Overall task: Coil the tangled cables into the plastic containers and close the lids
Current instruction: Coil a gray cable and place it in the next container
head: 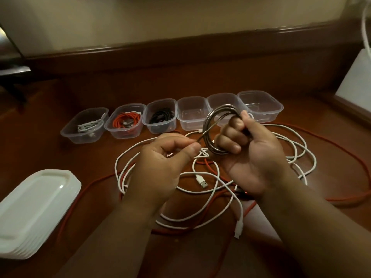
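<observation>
Holding the metal cable coil [217,130] at frame centre, the right hand [247,155] grips it; the left hand [160,161] pinches its tail. A slack grip could let the stiff loops spring open.

I see a reddish-brown wooden worktop [60,157] under a cream wall [180,17]. The containers [191,113] are clear plastic; one holds a white coil [90,125], one orange-red [126,120], one black [160,116]. The held coil [215,121] is silvery metallic. Loose cables are white [202,180] and orange-red [341,141]. The stacked lids [34,209] are white.
</observation>
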Available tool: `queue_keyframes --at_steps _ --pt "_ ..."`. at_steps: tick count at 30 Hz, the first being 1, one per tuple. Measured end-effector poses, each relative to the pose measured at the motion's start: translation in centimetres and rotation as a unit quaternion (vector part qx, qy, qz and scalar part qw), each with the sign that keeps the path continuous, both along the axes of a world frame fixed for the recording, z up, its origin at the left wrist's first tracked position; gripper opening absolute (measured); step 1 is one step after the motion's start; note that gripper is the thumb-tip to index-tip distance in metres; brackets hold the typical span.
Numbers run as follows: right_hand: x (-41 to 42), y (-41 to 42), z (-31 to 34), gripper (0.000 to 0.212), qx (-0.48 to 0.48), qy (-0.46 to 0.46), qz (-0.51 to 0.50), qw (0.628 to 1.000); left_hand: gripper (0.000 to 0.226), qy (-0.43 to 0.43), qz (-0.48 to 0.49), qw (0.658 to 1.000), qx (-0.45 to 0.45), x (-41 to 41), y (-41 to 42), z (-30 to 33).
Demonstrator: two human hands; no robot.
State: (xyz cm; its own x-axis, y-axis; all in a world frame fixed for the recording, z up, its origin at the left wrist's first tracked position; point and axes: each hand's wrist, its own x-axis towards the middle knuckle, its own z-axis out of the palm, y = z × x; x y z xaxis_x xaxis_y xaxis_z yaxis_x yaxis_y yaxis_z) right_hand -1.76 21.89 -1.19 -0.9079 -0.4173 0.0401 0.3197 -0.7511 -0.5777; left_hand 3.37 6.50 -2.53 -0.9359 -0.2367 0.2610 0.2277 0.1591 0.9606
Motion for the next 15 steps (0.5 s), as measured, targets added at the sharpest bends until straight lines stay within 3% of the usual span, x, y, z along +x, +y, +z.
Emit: queue_keyframes --at_steps 7,11,15 --pt "0.6 -0.7 -0.6 0.038 -0.035 -0.004 0.046 0.998 0.023 -0.060 0.016 0.985 0.164 -0.1 1.5 -0.3" --pt "0.8 -1.2 -1.4 0.029 0.069 0.070 -0.012 0.995 0.029 -0.080 0.001 0.973 0.215 0.3 2.8 -0.5" --pt "0.5 -1.3 -2.1 0.032 0.204 0.118 -0.071 0.969 0.019 -0.090 -0.010 0.976 0.200 0.5 3.0 -0.4"
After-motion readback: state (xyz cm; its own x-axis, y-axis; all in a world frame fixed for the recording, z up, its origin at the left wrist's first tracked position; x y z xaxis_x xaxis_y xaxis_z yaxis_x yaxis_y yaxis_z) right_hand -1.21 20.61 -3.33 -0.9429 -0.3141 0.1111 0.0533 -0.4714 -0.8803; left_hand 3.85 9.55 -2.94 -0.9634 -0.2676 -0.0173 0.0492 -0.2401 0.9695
